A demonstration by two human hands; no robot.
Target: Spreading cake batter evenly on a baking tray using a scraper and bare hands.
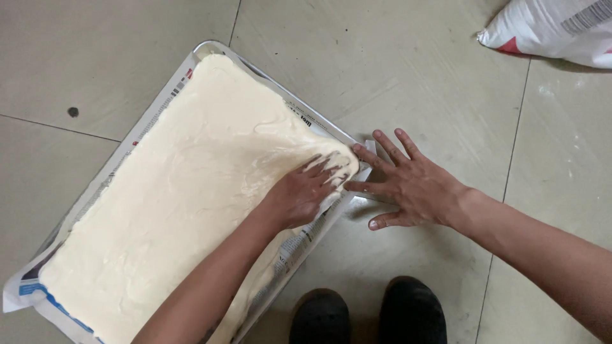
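Pale cream sheet of soft batter or dough (172, 191) fills a large rectangular metal tray (213, 48) lined with printed newspaper (299, 239), tray set diagonally on the beige tiled floor (408, 76), long axis running 7 to 1 o'clock.

Left hand (299, 194) flat on the batter at the tray's 3 o'clock corner, fingers spread and extended, palm down, gripping nothing, fingertips smeared with the mix. Right hand (408, 185) also fully open, splayed on the floor just past that same corner, fingertips touching the tray rim and paper edge, holding nothing.

Step looks like pressing the mix out into the last corner. To do it well, judged from here: keep the left palm low and push outward toward 3 o'clock with light, even strokes so the layer stays one thickness; surface nearby shows ridges that want smoothing. Right hand should brace the rim so the tray and paper liner don't slide or bunch. Risk: liner folding under the mix at the corner.

Black shoes (366, 315) at 6 o'clock, white woven sack (554, 28) at 1 o'clock, well apart from the tray.
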